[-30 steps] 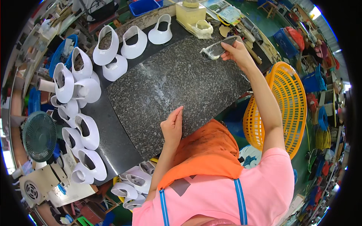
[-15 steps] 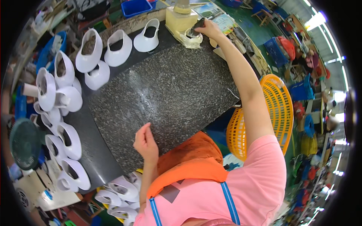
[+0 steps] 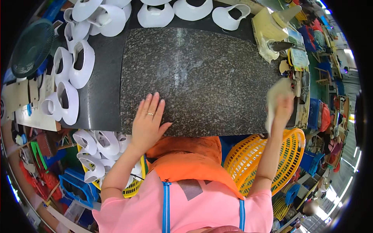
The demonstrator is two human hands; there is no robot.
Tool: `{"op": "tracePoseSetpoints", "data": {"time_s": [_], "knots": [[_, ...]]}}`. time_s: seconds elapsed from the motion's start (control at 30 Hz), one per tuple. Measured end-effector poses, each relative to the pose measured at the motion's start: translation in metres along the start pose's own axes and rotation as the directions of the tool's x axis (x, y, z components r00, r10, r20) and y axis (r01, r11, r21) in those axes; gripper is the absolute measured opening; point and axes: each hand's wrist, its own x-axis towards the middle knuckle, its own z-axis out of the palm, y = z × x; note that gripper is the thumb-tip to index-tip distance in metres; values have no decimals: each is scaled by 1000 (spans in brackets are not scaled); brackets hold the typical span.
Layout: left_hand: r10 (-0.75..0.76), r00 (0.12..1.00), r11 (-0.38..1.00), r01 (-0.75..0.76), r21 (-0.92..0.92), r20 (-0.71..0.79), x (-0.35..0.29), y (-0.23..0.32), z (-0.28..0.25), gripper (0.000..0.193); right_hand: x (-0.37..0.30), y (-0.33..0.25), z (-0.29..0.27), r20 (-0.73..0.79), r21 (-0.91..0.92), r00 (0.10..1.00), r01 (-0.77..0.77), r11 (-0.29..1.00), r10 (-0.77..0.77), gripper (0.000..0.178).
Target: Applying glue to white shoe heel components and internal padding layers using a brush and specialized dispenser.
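My left hand lies open on the near part of the speckled dark stone slab, fingers stretched out, with a ring on one of them. At the slab's right edge my right hand grips a pale cream flat piece, smeared by motion, so its kind is hard to tell. A dark-handled tool rests in the cream-crusted pot at the far right corner. White shoe-upper-like pieces with oval openings stand along the far and left sides of the slab.
A yellow basket stands at the near right, below the table edge. Another yellow basket at the near left holds several white pieces. A dark green fan is at the far left. A blue crate sits lower left.
My right hand has left the dark-handled tool at the pot and come nearer, now with the pale piece. My left hand has flattened onto the slab. The view has turned.
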Motion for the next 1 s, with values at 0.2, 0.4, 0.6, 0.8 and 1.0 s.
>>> {"op": "tracePoseSetpoints", "data": {"time_s": [0.2,0.4,0.6,0.8,1.0], "knots": [[-23,913,975,-70,-212,-407,-14,5,16,15,-93,-2,144,711,-52,248,952,302,-658,18],[-19,896,985,-58,-162,-443,-12,1,17,13,-47,-18,201,627,-331,412,909,253,-661,15],[-7,873,993,-53,-108,-488,-5,3,15,20,25,-32,242,434,-531,577,784,321,-692,18],[-92,973,994,102,40,-214,-20,-5,10,58,118,-17,228,298,-756,825,511,409,-480,26],[-24,976,992,49,114,-215,-41,-18,-2,67,101,-92,84,304,511,937,-9,860,-171,38]]}}
